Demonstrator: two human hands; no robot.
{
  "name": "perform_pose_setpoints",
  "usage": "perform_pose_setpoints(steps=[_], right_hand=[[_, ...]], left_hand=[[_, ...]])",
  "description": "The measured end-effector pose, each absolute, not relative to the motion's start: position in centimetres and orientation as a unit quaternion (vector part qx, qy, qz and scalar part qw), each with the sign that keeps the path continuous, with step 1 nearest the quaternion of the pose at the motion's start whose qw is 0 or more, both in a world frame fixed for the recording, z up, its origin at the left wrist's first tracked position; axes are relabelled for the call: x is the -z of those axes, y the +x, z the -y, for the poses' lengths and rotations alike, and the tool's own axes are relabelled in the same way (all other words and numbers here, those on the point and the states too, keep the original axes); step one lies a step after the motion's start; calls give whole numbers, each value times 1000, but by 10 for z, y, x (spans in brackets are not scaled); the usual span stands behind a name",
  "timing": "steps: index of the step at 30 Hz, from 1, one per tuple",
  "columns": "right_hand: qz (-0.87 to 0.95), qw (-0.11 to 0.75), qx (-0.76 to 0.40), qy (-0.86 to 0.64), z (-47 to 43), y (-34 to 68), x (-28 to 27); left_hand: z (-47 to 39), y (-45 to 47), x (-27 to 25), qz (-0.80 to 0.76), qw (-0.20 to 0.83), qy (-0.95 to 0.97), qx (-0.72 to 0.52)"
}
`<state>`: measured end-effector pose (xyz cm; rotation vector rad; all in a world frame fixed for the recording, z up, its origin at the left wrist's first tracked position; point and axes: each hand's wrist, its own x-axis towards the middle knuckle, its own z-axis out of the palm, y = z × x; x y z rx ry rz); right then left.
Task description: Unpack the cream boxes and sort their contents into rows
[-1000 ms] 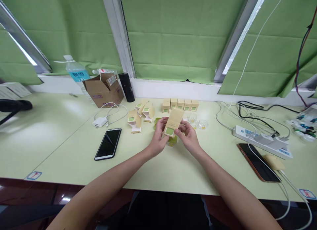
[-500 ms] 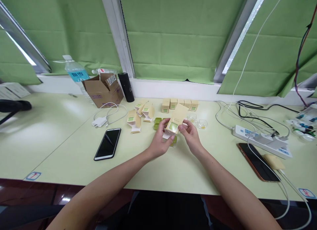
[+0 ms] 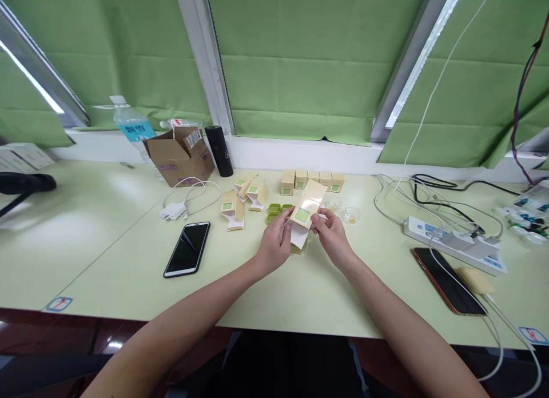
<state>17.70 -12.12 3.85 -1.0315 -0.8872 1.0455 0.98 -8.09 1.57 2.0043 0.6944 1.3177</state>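
Observation:
Between both hands is a small cream carton (image 3: 309, 199) with a green window, partly unfolded, its white inner side facing down. My left hand (image 3: 274, 242) is closed on its left edge, and my right hand (image 3: 331, 233) pinches its right edge. Below the carton a clear container (image 3: 299, 249) is mostly hidden. Green square containers (image 3: 273, 213) sit just behind my left hand. Beyond my right hand lie small clear cups (image 3: 352, 215). To the left stand several opened cartons (image 3: 233, 210); at the back is a row of closed cartons (image 3: 287, 183).
A phone (image 3: 187, 249) and a white charger (image 3: 172, 211) lie to the left, before a cardboard box (image 3: 180, 158) and a black flask (image 3: 218, 151). On the right are a power strip (image 3: 454, 243), tangled cables and a second phone (image 3: 446, 281).
The carton has tilted and opened out, so more of its white inside shows below the window. My left thumb has drawn in from the carton's lower edge.

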Motion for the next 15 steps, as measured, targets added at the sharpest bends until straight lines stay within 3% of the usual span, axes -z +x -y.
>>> perform_pose_setpoints(steps=[10, 15], right_hand=[[399, 643, -457, -467, 120, 179, -37], [415, 633, -453, -472, 120, 178, -35]], left_hand=[[83, 14, -16, -245, 444, 708, -492], [82, 13, -16, -242, 426, 708, -509]])
